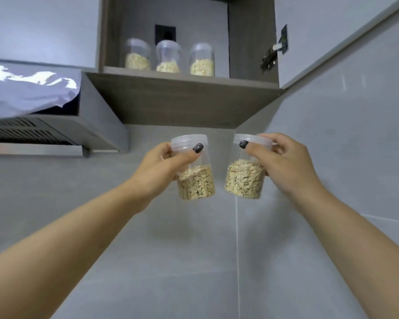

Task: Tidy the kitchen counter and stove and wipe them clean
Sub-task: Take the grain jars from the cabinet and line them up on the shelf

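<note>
Two clear plastic jars are held up side by side in the middle of the frame, in front of a grey tiled wall (332,157). The left jar (195,168) is gripped by the left hand (158,172), whose thumb is laid across the front just under the translucent lid while the fingers are curled round the back. The right jar (245,166) is gripped in the same way by the right hand (286,164), thumb on the front near the lid, fingers wrapped behind. Both jars are kept nearly upright, tilted slightly towards each other at the top, close together but not touching. Each is about half filled with pale flakes, which appear to be oats, though the blur does not allow certainty.

Above them, in the upper centre of the frame, an open wall cabinet (184,100) of dark wood is seen from below. On its shelf three similar jars (169,57) are lined up in a row, each partly filled with the same pale contents. The open cabinet door (343,31) is seen at the upper right, with a metal hinge (271,57) on its inner face. At the upper left a range hood (44,132) is mounted, its top partly covered by a glossy sheet (28,93).
</note>
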A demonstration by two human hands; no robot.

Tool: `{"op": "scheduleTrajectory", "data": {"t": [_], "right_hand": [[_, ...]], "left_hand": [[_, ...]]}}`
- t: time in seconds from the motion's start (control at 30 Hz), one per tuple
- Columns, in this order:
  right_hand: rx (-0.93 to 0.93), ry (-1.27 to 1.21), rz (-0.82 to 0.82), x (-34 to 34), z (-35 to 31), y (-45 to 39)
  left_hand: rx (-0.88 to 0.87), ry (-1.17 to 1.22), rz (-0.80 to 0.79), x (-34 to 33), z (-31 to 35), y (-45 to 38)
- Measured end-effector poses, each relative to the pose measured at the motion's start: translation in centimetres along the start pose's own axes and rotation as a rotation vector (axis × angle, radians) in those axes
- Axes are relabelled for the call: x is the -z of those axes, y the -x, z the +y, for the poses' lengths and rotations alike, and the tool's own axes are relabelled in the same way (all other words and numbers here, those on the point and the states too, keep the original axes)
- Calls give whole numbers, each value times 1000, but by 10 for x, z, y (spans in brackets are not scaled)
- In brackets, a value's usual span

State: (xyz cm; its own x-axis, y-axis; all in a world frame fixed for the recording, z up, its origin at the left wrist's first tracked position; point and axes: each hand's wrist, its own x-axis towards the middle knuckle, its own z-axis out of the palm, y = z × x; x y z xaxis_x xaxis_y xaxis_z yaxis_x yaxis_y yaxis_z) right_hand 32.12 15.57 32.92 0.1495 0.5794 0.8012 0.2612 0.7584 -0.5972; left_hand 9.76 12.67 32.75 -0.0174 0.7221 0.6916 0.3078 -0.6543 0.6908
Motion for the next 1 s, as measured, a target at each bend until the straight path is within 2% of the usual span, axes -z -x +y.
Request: {"op": "scheduleTrajectory", "data": {"t": [0.17,0.3,0.43,0.7,0.83,1.0], "right_hand": [[133,95,53,8,-52,-47],[296,299,35,7,-86,-81],[386,410,48,2,-109,-118],[469,310,284,-25,-132,-183],[417,354,271,-37,-115,-204],[191,364,246,-49,-87,-229]], "left_hand": [[-99,-62,75,3,43,-33],[-167,-92,154,7,65,-53],[-184,-146,158,13,76,-66],[-205,-220,195,31,100,-94],[-194,-185,197,32,87,-92],[-178,-141,159,36,63,-92]]}}
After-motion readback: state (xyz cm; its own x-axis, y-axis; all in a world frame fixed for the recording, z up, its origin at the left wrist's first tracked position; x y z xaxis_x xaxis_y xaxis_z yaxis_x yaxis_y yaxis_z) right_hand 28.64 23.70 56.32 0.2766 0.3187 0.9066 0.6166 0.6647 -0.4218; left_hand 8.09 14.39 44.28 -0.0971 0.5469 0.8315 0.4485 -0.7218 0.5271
